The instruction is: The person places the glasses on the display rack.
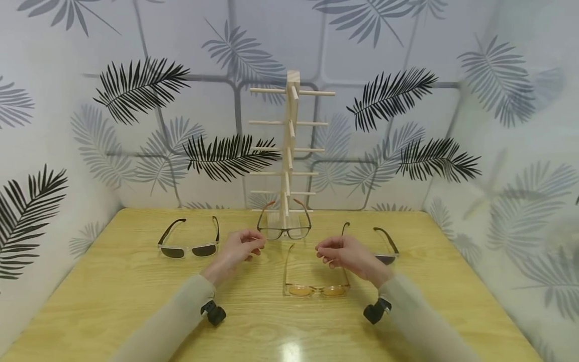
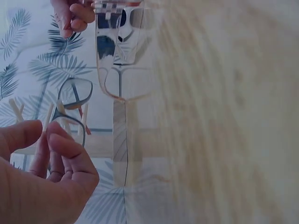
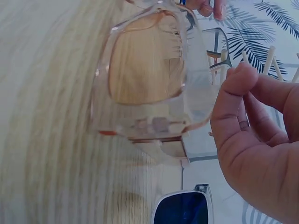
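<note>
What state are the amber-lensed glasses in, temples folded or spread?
Spread. In the head view, the amber-lensed glasses have both temples reaching back from their front, one partly hidden behind the right hand.

The right hand partly hides the rightmost sunglasses.

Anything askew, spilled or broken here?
Nothing stands out: the stand is upright, four pairs of glasses sit unfolded on the table, and no spill or damage shows. The right hand partly hides two.
</note>
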### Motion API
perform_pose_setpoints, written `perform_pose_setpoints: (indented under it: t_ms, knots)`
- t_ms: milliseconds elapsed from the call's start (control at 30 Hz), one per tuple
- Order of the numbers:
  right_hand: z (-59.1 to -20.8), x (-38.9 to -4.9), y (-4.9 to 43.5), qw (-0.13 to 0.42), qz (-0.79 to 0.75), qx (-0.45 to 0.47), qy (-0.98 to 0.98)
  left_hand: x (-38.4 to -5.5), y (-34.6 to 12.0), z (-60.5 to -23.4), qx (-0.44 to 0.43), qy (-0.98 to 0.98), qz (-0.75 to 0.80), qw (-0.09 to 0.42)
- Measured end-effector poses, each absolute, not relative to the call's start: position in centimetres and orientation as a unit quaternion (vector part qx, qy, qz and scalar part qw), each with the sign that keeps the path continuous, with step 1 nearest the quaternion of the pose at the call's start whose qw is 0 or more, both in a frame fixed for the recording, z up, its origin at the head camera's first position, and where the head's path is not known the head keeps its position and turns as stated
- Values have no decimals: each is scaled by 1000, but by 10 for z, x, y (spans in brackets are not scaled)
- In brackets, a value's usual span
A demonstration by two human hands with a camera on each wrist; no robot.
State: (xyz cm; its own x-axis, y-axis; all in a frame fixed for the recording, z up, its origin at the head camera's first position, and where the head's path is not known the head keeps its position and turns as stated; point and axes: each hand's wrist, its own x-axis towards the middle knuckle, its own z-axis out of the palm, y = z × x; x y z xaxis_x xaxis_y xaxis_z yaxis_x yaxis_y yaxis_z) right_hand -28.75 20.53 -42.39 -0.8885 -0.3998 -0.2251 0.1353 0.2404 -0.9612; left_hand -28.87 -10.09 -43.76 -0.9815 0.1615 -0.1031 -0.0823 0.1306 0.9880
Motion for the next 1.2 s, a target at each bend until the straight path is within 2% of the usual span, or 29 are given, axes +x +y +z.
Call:
perform_pose_setpoints:
  t_ms: [200,433,700,867,1200]
  knots:
    - [-424,-280,217,216,-567,-114,787,-282,-95,-440,74,743,646,159]
    - [-421,-274,239,229,-562,-124,785,-277,-86,-440,107,746,634,173]
    - [-428,-261,259,232,-525,-123,809,-270,-82,-443,143,747,609,225]
    - [-435,-258,264,238,-510,-118,818,-265,-80,-444,151,740,605,253]
    - [-442,-258,268,255,-516,-131,807,-263,-78,-444,160,753,575,277]
